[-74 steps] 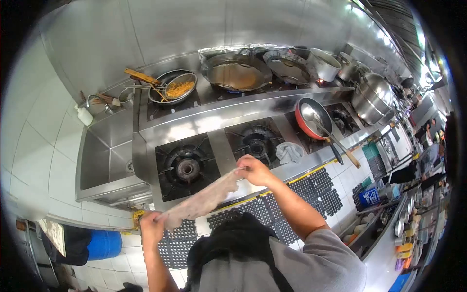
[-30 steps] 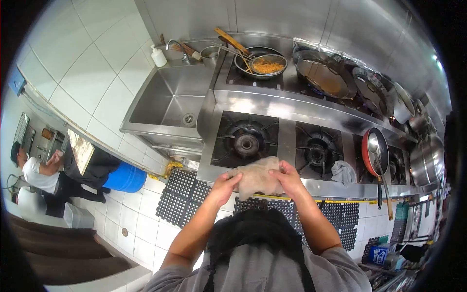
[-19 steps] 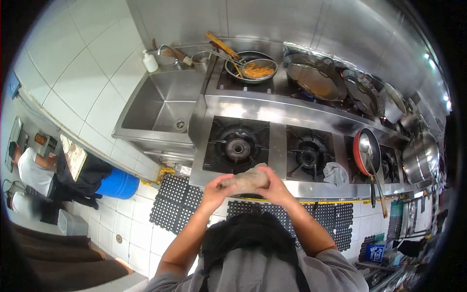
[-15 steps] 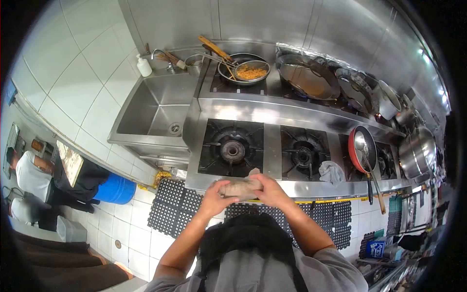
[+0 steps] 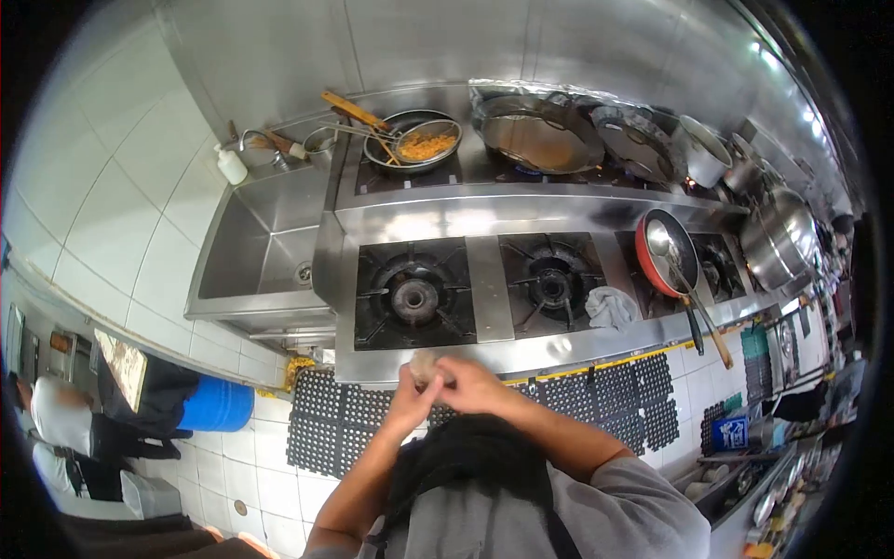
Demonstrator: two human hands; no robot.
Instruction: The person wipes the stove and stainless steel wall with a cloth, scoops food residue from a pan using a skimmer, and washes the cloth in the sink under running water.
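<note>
A greyish-beige cloth (image 5: pixel 425 365) is bunched between my two hands, just in front of the stove's front edge. My left hand (image 5: pixel 407 399) is closed around its left side. From the right, my right hand (image 5: pixel 471 386) presses against the cloth with its fingers curled; the hands nearly touch and cover much of it. Beyond them lies a black burner (image 5: pixel 413 296) with nothing on its grate, and a second burner (image 5: pixel 553 287) sits to its right. A light grey cloth (image 5: pixel 612 308) rests crumpled on the stove's front edge.
At the right, a red frying pan (image 5: pixel 649 264) holds a ladle, handles overhanging the front edge. A strainer with orange food (image 5: pixel 427 147) rests on a back pan. The steel sink (image 5: pixel 244 250) is at left. Two people, one a white sleeve (image 5: pixel 58 410), stand beyond a blue barrel (image 5: pixel 218 403).
My hands have come together, and the cloth stretched between them is now bunched up small. The camera view has shifted, so the stove and sink appear further left.
</note>
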